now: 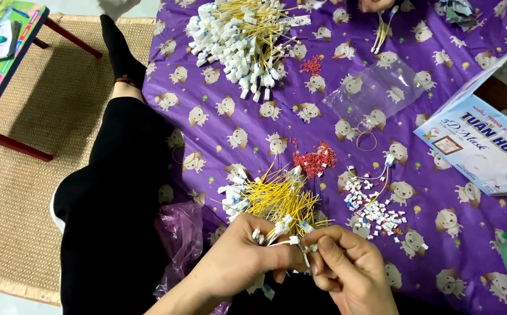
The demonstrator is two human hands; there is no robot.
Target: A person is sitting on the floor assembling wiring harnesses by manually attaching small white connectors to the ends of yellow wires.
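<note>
Yellow wire leads everywhere. My left hand grips a bunch of yellow leads with white connector housings on their ends, fingers curled tight around it. My right hand pinches one white connector between thumb and forefinger, right against the left hand's bundle. Both hands sit low over my lap, at the near edge of the purple cartoon-print cloth spread on the floor.

Progress, judging by the piles: big heap of finished leads at the far end of the cloth, so a good share looks done. Left: the bunch in hand, a scatter of loose white housings to the right, and two small heaps of red bits, the smaller further up. Plenty of parts remain.

Containers: clear plastic bag lies flat mid-cloth, looks near empty. Pink plastic bag by my knee, contents not visible. Blue-and-white cardboard box at right, flap open, inside hidden. Rubber band lies loose beside the clear bag.

Another person's hand at the top edge holds a few leads.
</note>
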